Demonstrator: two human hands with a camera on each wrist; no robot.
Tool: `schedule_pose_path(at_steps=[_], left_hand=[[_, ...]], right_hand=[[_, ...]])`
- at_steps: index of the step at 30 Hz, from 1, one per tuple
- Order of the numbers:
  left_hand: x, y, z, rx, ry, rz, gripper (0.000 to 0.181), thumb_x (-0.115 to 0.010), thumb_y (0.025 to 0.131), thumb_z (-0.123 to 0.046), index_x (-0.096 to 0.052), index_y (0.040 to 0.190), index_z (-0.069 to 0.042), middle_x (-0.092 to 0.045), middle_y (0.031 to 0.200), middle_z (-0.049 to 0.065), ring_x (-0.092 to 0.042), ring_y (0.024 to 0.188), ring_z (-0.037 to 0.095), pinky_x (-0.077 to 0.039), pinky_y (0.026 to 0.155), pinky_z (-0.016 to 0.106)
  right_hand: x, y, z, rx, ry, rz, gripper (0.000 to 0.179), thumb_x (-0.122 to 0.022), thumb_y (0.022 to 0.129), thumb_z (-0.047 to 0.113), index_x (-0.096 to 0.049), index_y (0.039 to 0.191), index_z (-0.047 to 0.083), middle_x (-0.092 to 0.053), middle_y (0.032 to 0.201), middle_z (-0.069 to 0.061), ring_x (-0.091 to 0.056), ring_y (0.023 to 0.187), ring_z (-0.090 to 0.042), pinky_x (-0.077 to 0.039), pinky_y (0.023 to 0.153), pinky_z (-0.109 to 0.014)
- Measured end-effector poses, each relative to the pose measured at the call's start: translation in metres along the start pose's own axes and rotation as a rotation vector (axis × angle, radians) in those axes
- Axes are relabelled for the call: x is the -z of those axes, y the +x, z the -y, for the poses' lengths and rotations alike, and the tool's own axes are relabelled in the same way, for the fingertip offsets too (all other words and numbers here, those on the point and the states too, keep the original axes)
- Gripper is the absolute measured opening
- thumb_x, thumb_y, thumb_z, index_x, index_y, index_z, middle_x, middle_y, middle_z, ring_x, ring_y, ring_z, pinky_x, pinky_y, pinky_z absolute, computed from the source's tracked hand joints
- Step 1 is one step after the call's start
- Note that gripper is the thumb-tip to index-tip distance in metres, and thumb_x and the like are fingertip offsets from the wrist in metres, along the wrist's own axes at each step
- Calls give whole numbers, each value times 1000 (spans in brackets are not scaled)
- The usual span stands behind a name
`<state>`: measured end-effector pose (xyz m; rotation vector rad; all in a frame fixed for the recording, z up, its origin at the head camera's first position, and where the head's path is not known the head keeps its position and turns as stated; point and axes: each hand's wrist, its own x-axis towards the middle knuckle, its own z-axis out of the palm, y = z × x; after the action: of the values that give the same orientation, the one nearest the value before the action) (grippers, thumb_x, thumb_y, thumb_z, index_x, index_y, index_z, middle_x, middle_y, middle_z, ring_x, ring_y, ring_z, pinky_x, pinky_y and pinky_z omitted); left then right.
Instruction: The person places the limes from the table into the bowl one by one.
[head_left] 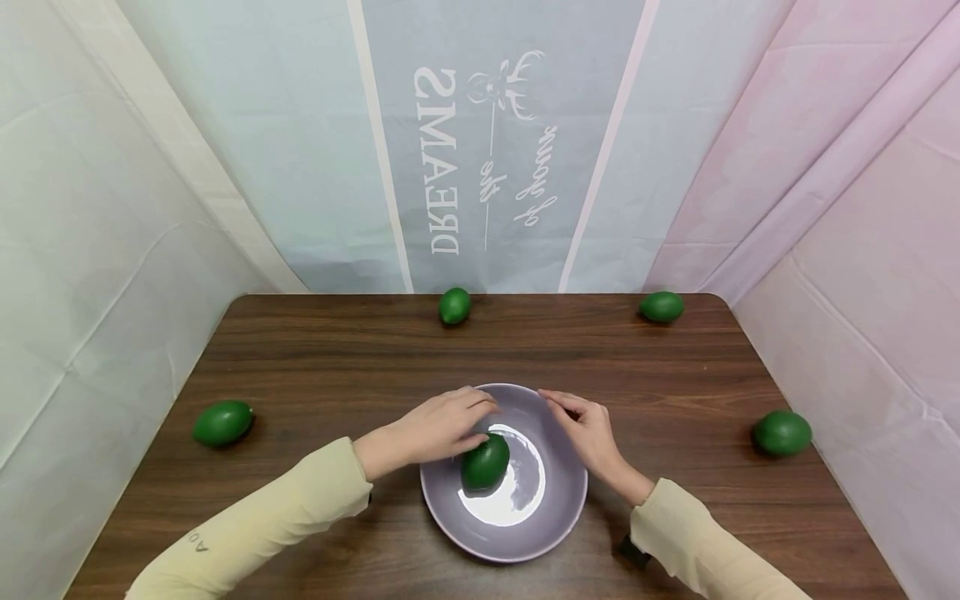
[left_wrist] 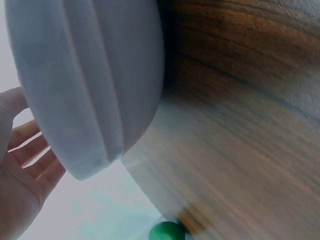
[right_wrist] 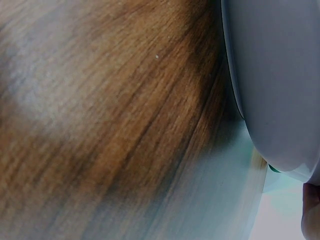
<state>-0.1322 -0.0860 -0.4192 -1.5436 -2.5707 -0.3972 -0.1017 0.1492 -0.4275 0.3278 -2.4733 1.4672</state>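
Note:
A wide purple-grey bowl (head_left: 566,508) stands near the front middle of the table. Inside it, left of centre, lies a glossy green lime (head_left: 483,468). My left hand (head_left: 442,425) reaches over the bowl's left side, thumb tip right at the lime's upper end and the other fingers loosely bent beyond it. The left wrist view has this hand's fingers (left_wrist: 37,155) spread behind the bowl's wall (left_wrist: 90,85). At the far right rim my right hand (head_left: 596,433) pinches the bowl's edge between thumb and fingers. Only a fingertip (right_wrist: 311,215) shows in the right wrist view, under the rim.
More limes lie around the brown wooden table (head_left: 337,350): one at the left (head_left: 223,422), a lime at the back edge (head_left: 454,307), another at the back right (head_left: 662,307), and a lime by the right edge (head_left: 782,433). Printed cloth (head_left: 510,208) hangs behind.

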Motion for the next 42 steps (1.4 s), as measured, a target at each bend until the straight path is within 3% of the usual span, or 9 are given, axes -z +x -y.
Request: schedule_pose_path(at_steps=[6,15,29,42], left_hand=[[6,-5,6,-20,0,-57,32,-63,85,-20,-58,113,-6,-58,113,3,-52,105,15,-42,93,27],[16,-13,15,23,73,-117,34,-66,82,-20,-59,112,-4,-60,107,4,-54,101,17,-43,90,31],[24,-28,26,102,78,-131,32,-65,83,-20,-60,111,-6,-61,104,3,-56,99,17,-46,88,32],[26,-45,35,168,111,-81,33,-63,84,-21,-59,112,-4,-61,106,6,-56,100,21,-45,90,35]], right_hand=[[0,0,0,2,0,0,18,-61,82,-5,-69,98,-4,-67,96,-18,-63,95,-24,-42,77,-7],[-1,0,-1,3,12,-7,18,-61,82,-5,-69,98,-4,-67,96,-18,-63,94,-23,-43,77,-7],[0,0,0,-2,15,-7,17,-61,83,-5,-69,98,-4,-67,96,-19,-63,95,-22,-43,78,-8],[-1,0,0,0,4,-8,17,-61,82,-5,-70,97,-4,-67,96,-18,-63,94,-24,-43,78,-8]])
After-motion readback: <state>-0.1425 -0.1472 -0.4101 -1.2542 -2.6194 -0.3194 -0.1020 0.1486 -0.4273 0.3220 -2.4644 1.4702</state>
